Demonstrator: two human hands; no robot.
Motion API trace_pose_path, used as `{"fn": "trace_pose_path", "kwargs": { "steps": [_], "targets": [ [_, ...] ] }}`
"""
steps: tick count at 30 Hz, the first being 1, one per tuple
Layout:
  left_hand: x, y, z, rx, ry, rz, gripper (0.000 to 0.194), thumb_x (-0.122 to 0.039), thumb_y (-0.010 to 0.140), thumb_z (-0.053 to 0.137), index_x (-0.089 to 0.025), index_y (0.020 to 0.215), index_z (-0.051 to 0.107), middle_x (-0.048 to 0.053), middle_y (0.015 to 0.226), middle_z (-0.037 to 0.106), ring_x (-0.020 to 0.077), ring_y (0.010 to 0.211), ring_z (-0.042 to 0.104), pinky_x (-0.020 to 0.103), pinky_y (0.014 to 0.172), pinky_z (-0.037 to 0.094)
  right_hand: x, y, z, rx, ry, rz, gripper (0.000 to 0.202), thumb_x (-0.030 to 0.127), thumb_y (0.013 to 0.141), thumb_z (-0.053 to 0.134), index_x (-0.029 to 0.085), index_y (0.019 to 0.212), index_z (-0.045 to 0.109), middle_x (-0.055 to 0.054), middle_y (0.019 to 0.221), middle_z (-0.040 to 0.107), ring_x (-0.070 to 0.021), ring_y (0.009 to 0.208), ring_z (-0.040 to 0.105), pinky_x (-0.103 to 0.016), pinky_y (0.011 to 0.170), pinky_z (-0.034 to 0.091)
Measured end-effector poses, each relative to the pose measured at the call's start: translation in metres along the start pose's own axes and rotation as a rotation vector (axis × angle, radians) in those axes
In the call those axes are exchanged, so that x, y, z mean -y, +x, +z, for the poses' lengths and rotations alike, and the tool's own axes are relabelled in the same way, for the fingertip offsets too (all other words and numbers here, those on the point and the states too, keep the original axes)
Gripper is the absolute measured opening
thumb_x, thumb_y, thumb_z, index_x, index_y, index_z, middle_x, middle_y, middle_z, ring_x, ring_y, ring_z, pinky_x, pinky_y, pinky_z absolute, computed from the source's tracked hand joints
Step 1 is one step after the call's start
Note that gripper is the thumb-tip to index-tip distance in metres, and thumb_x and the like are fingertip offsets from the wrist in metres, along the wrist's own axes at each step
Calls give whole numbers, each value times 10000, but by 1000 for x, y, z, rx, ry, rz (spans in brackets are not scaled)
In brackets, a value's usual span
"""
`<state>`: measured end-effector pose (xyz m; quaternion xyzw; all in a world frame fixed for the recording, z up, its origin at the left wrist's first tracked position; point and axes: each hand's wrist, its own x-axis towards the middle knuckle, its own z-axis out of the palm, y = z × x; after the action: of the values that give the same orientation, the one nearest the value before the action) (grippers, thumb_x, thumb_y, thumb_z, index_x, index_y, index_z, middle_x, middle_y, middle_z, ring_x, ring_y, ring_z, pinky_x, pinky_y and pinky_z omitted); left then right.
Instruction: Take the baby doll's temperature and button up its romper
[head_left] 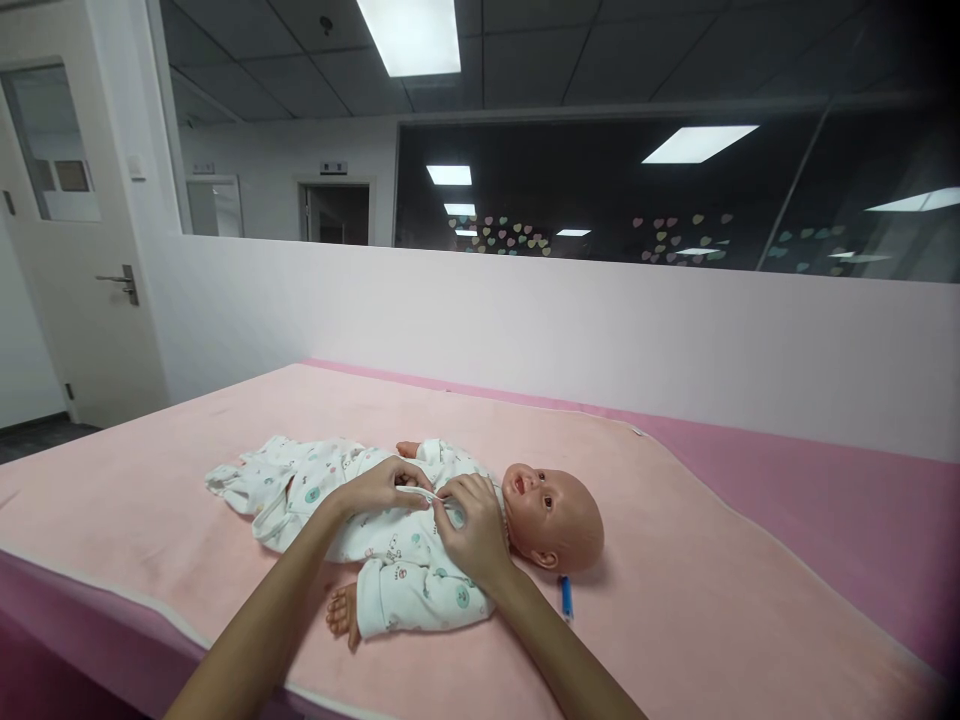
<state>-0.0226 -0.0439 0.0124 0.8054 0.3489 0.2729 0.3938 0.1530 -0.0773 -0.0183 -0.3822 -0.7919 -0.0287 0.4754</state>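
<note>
A baby doll lies on its back on a pink blanket, head to the right. It wears a white printed sleepsuit. My left hand and my right hand meet over the doll's chest. Both pinch the front edge of the sleepsuit near the collar. The doll's near arm sticks out toward me, its bare hand showing.
A small blue object lies on the blanket just below the doll's head. The blanket covers a darker pink bed set against a white partition wall. A white door stands at the left.
</note>
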Motion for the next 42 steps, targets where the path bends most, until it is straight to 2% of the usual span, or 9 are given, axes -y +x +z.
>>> {"fn": "trace_pose_path", "kwargs": {
  "steps": [9, 18, 28, 36, 42],
  "targets": [
    [1, -1, -1, 2, -30, -14, 278, -374, 678, 629, -160, 854, 656, 4, 735, 582, 82, 695, 466, 171, 616, 334, 2, 1, 0, -22, -4, 22, 109, 172, 766, 497, 184, 659, 514, -16, 699, 533, -154, 724, 445, -294, 689, 318],
    [3, 1, -1, -12, -84, -45, 279, -383, 635, 671, -127, 734, 621, -32, 609, 494, 55, 603, 414, 170, 568, 296, -1, 3, 0, -13, 27, 62, 114, 183, 781, 507, 183, 667, 519, -14, 716, 539, -156, 738, 451, -292, 692, 317],
    [2, 0, -2, -38, -109, -65, 278, -370, 604, 693, -116, 688, 613, -39, 575, 476, 52, 577, 401, 170, 541, 272, -3, 3, 1, 33, 18, 65, 152, 204, 827, 469, 186, 680, 503, -1, 717, 542, -145, 733, 451, -286, 694, 307],
    [4, 0, -2, -49, -140, -71, 271, -349, 583, 712, -114, 693, 633, -19, 601, 529, 62, 600, 434, 168, 553, 294, -3, 4, 1, 37, 45, 42, 136, 188, 824, 476, 185, 694, 516, 6, 736, 556, -139, 746, 456, -292, 727, 296],
    [5, 0, -2, -54, -133, -40, 268, -352, 595, 705, -112, 697, 647, -17, 580, 511, 56, 584, 413, 169, 541, 287, -3, 3, 2, 20, 47, 30, 145, 196, 831, 467, 187, 696, 519, 5, 725, 557, -137, 736, 467, -292, 723, 305]
  ]
}}
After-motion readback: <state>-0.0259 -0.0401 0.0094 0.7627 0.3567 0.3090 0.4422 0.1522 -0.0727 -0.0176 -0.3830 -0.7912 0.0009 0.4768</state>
